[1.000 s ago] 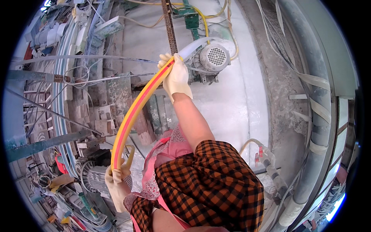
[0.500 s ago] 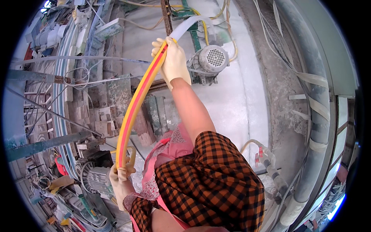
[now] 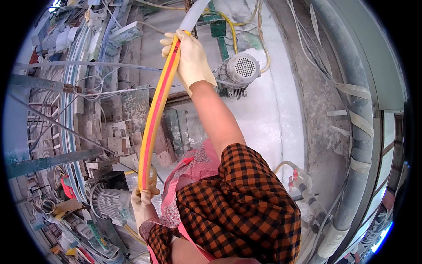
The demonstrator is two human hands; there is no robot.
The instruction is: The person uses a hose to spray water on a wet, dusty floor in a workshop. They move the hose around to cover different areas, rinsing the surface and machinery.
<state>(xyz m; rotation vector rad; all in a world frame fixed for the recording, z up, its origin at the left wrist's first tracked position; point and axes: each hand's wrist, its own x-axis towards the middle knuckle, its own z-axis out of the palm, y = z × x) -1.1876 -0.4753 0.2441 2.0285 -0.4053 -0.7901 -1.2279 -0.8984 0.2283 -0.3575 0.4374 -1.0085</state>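
A yellow hose with a red stripe bows between my two gloved hands. Near its far end my right hand, in a cream rubber glove, is wrapped round it, with the arm stretched forward. Low at the left my left hand, gloved alike, grips the hose further back. A pale stream of water leaves the hose beyond my right hand and runs out past the top of the view. To the right of my right hand, a little way off, stands a grey electric motor with a round grille.
A rusty chain and a green metal frame are at the far side. Bars, cables and dusty machinery fill the left, with another finned motor. A thick grey pipe wrapped with strips runs along the right. The pale floor looks wet.
My right hand has moved slightly left and forward with the hose's far end. My left hand has shifted a little right. The water stream has swung from the right to straighter ahead.
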